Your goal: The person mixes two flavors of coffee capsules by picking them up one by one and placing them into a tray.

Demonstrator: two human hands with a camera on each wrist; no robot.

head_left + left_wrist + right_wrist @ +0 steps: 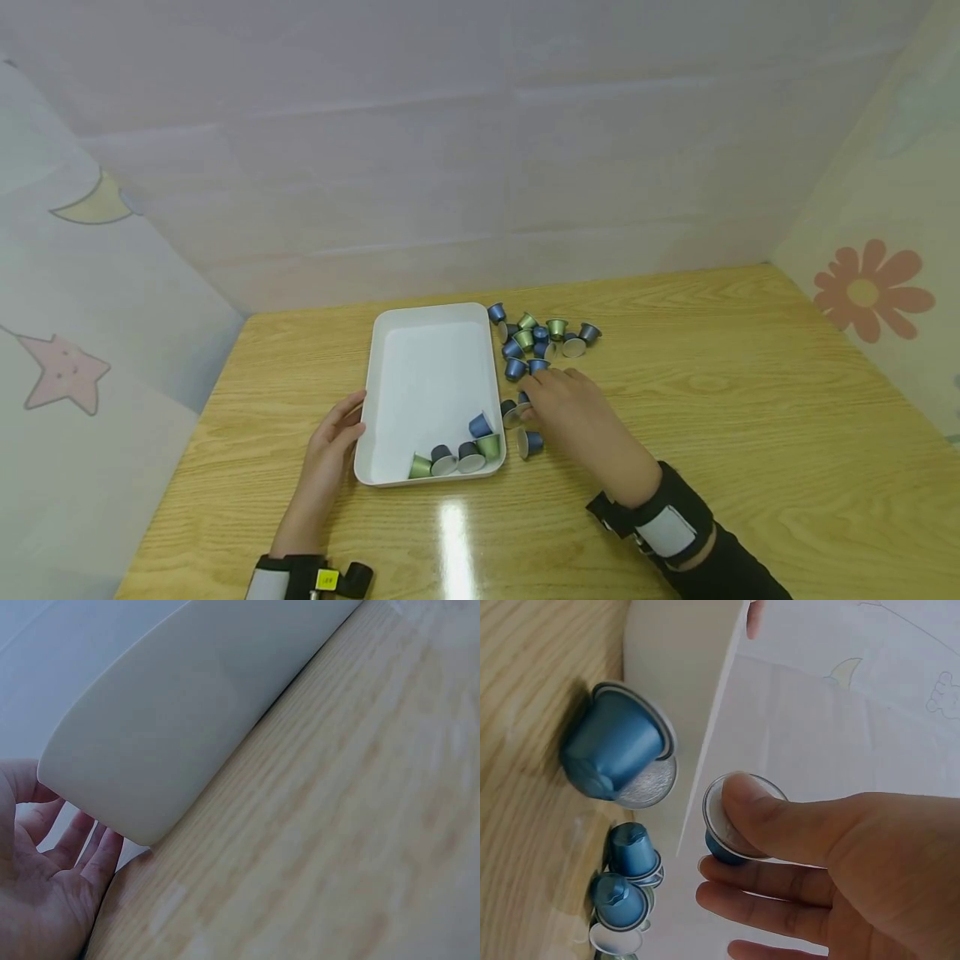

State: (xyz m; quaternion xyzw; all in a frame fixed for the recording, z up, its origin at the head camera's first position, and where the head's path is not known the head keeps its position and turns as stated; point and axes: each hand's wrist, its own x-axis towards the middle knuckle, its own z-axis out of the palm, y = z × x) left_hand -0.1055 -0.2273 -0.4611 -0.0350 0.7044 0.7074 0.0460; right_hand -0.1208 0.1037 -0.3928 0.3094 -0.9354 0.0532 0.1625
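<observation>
My right hand (573, 412) pinches a blue coffee capsule (715, 841) between thumb and fingers, its silver lid under the thumb, just right of the white tray (427, 358). At the tray's left side is my left hand (330, 442), its extended fingers touching the wall and rim; in the left wrist view the fingers (97, 862) lie against that wall. Along the tray's near edge lie several capsules, among them a blue one (480, 426), a green one (489, 447) and a dark one (469, 457).
Right of the tray, several blue, green and dark capsules lie loosely grouped on the wooden table (712, 375), including a green capsule (557, 328). Nearer, a blue capsule (534, 443) lies on its side close to the tray. A pale sheet (375, 167) stands behind the table.
</observation>
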